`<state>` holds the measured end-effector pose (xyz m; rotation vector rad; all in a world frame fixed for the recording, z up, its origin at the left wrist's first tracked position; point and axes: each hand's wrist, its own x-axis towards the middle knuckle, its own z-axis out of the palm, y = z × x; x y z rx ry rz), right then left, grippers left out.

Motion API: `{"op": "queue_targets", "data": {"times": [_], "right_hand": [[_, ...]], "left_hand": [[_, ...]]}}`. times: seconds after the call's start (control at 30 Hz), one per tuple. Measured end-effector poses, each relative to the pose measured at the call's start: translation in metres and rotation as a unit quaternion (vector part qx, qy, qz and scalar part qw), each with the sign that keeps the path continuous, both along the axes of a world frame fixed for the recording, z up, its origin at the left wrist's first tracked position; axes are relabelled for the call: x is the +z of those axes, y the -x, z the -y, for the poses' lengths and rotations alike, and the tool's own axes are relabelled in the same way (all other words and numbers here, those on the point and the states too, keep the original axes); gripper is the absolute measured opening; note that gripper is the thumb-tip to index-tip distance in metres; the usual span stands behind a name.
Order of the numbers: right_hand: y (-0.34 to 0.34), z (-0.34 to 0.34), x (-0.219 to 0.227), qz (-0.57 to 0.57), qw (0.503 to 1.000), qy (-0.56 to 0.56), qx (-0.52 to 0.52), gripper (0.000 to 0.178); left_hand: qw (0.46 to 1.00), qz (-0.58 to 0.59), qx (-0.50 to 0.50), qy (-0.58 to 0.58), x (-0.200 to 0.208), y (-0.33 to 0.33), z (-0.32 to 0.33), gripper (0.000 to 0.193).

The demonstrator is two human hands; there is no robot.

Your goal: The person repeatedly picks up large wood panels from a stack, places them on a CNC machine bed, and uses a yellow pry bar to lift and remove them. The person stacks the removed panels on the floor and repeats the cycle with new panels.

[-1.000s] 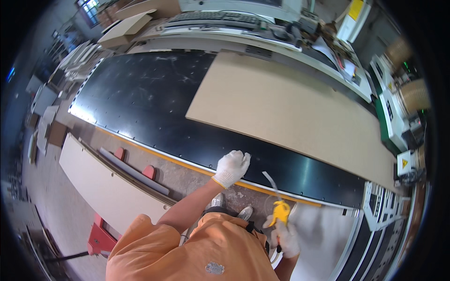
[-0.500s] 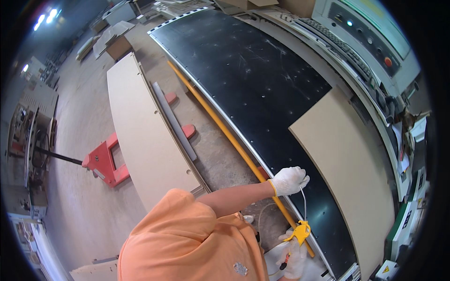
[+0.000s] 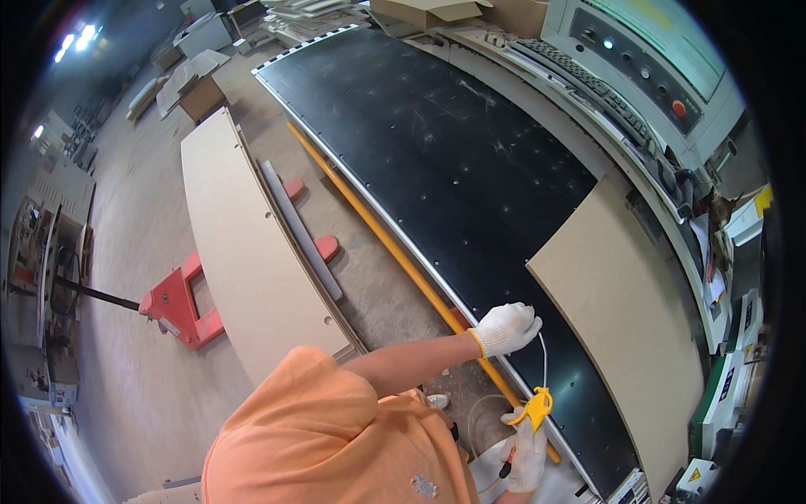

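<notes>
My left hand (image 3: pixel 507 328), in a white knit glove with a yellow cuff, is closed over the black tabletop (image 3: pixel 437 151). Its curled fingers meet the upper end of a thin, bent metal nozzle (image 3: pixel 545 361). That nozzle belongs to a yellow air blow gun (image 3: pixel 535 409), gripped by my gloved right hand (image 3: pixel 527 458) at the table's near edge. A red and black hose fitting (image 3: pixel 506 464) shows below the gun, against the right hand. A tan board (image 3: pixel 625 286) lies on the black surface, just beyond both hands.
A yellow bar (image 3: pixel 395 252) runs along the table's near side. Behind me on the left, tan panels (image 3: pixel 243 244) rest on a red pallet jack (image 3: pixel 179 304). Across the table stand a keyboard (image 3: pixel 592 88) and a control panel with a red button (image 3: pixel 679 108).
The view has shifted slightly, so the table and panels sit a little lower and further left. Both hands keep their holds on the blow gun, nearly in place.
</notes>
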<state>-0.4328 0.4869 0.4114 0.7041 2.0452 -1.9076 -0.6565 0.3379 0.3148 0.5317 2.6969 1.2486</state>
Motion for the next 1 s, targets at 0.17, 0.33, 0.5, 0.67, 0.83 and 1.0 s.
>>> {"op": "queue_targets", "data": {"times": [0.17,0.33,0.5,0.67,0.83,1.0], "right_hand": [[-0.004,0.001,0.0,0.024,0.999,0.014,-0.019,0.045],[-0.012,0.004,0.008,0.018,0.999,0.049,0.003,0.038],[-0.019,0.008,0.014,0.053,0.997,-0.022,0.057,0.031],[-0.025,0.006,0.017,0.036,0.998,-0.017,0.053,0.031],[-0.038,-0.001,0.016,0.12,0.99,-0.068,0.02,0.038],[-0.045,0.002,0.002,0.068,0.991,-0.11,0.019,0.04]], "left_hand": [[0.999,-0.032,0.015,0.011,0.002,0.0,0.001,0.047],[0.997,-0.053,-0.028,0.05,-0.002,0.004,-0.002,0.042],[0.997,0.0,0.025,0.067,-0.003,0.004,-0.007,0.052],[0.996,-0.01,0.024,0.085,-0.001,0.008,-0.008,0.054],[0.996,-0.034,0.035,0.069,-0.004,0.009,-0.009,0.054],[0.997,-0.047,0.036,0.056,-0.005,0.007,-0.007,0.052]]}}
